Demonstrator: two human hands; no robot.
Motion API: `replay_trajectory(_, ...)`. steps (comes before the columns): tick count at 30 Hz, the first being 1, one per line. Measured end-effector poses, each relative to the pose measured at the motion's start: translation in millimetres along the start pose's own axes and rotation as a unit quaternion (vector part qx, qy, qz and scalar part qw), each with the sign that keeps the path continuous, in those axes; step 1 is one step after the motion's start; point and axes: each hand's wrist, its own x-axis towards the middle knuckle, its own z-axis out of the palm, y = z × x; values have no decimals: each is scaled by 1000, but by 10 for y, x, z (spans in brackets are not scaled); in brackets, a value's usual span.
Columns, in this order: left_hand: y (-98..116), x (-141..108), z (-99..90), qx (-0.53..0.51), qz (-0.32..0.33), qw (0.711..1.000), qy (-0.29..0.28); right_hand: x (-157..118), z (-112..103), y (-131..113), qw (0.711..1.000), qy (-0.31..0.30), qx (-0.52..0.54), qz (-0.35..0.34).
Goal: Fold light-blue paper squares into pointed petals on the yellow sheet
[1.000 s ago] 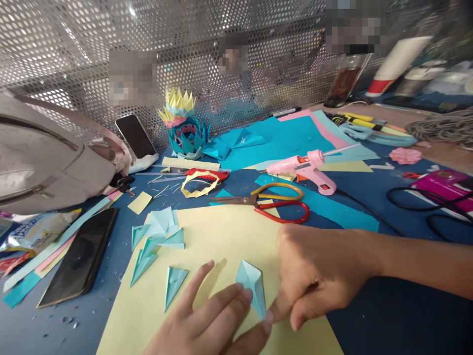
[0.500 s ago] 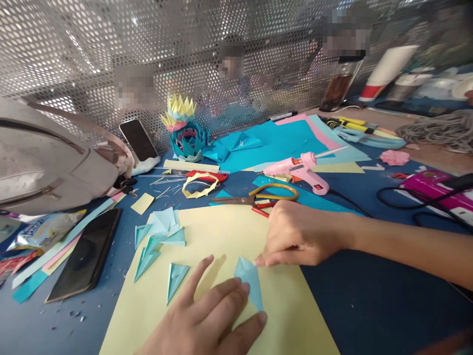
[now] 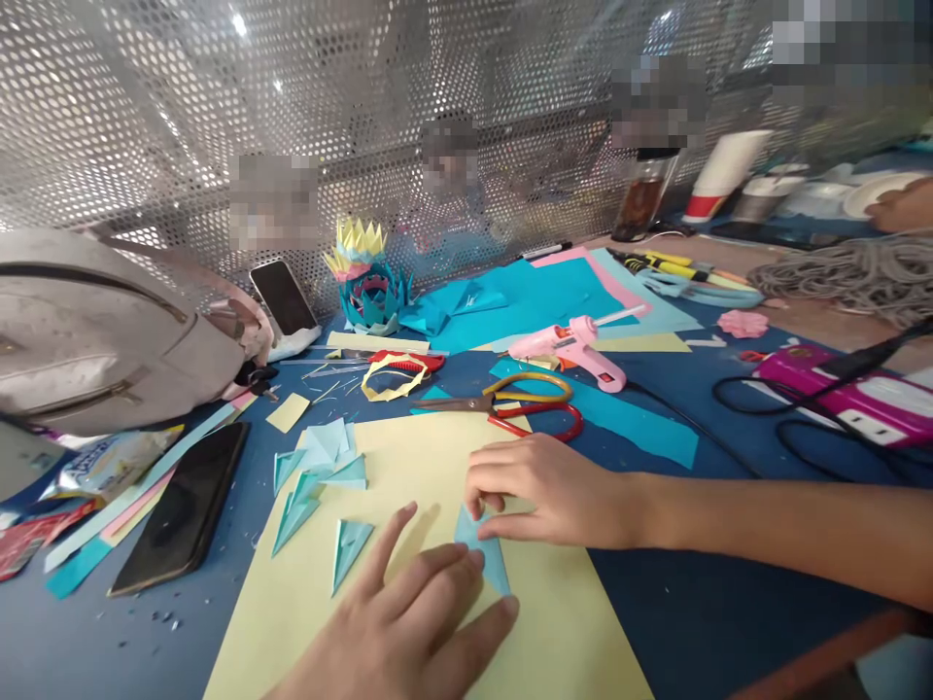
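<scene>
A light blue folded paper piece (image 3: 497, 567) lies on a pale yellow sheet (image 3: 561, 622). My left hand (image 3: 412, 612) is spread over the sheet, its middle fingertips and thumb resting on the paper piece's left and lower edges. From the right comes my right hand (image 3: 535, 491), fingers curled and thumb below them, closed at the top of the same piece, whose upper part they partly hide. Left of my hands is a single folded light blue triangle (image 3: 351, 552). Behind it sits a small cluster of folded light blue pieces (image 3: 328, 449).
Scissors (image 3: 502, 402) lie just beyond the sheet, with a pink glue gun (image 3: 572, 348) behind them. A papercraft piece with yellow points (image 3: 371, 287) stands at the back. Phones (image 3: 182, 510), a backpack (image 3: 109, 331) and a purple power strip (image 3: 838, 389) flank the space.
My right hand has moved left and slightly down, from the paper piece's right corner onto its top, and its fingers have loosened from a fist. My left hand stays nearly in place.
</scene>
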Motion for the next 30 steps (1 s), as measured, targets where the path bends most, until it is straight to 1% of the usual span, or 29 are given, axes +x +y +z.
replay_trajectory(6,21,-6,71,10,-8,1000,23,2,41,-32,999,-6,5,48)
replay_trajectory(15,9,-17,111,2,-10,999,33,-8,35,-58,998,-6,11,57)
replay_trajectory(21,26,-20,139,2,-11,999,37,-13,47,-68,998,-21,-19,49)
replay_trajectory(25,11,-25,140,3,-7,999,41,-23,70,-86,998,-18,-46,39)
replay_trajectory(30,0,-15,131,-3,-4,999,33,-41,101,-97,996,-17,-89,14)
